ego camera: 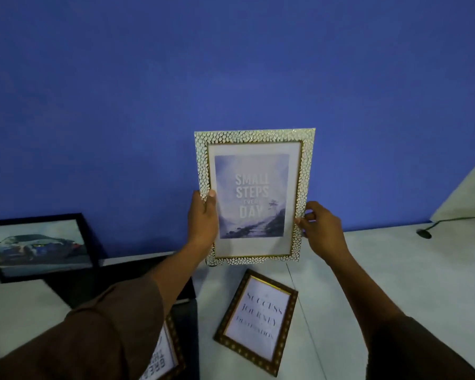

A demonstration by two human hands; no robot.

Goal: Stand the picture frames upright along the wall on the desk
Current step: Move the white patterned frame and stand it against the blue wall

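A white-and-gold pebbled frame [254,197] with a "Small steps every day" print stands upright at the blue wall [231,78], its bottom edge at the desk. My left hand [202,218] grips its left side, thumb on the front. My right hand [320,229] holds its right edge with the fingertips. A black frame with a car photo [39,245] leans against the wall at the left. A brown-and-gold frame with a "Success" text print [257,322] lies flat on the desk in front. Another brown frame [165,357] lies flat, partly hidden under my left sleeve.
The pale desk [381,283] runs along the wall. A dark flat panel [126,272] lies under my left forearm. A black cable with a round end [424,233] lies at the far right, near a white slanted surface [466,187].
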